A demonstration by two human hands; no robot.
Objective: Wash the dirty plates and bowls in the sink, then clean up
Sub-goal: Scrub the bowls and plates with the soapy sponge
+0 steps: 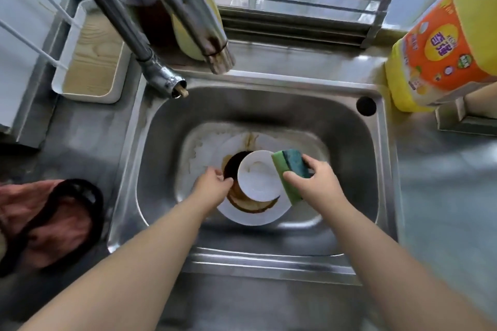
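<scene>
Down in the sink (349, 126), right hand (317, 185) grips the sponge (290, 172); left hand (212, 183), fingers loose, touches the plate (252, 216) edge.

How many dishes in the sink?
2 visible: a small white bowl resting on a stained white plate at the sink's bottom. More may lie hidden underneath.

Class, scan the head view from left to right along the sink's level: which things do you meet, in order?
Pink cloth → left hand → small white bowl → green sponge → right hand.
</scene>
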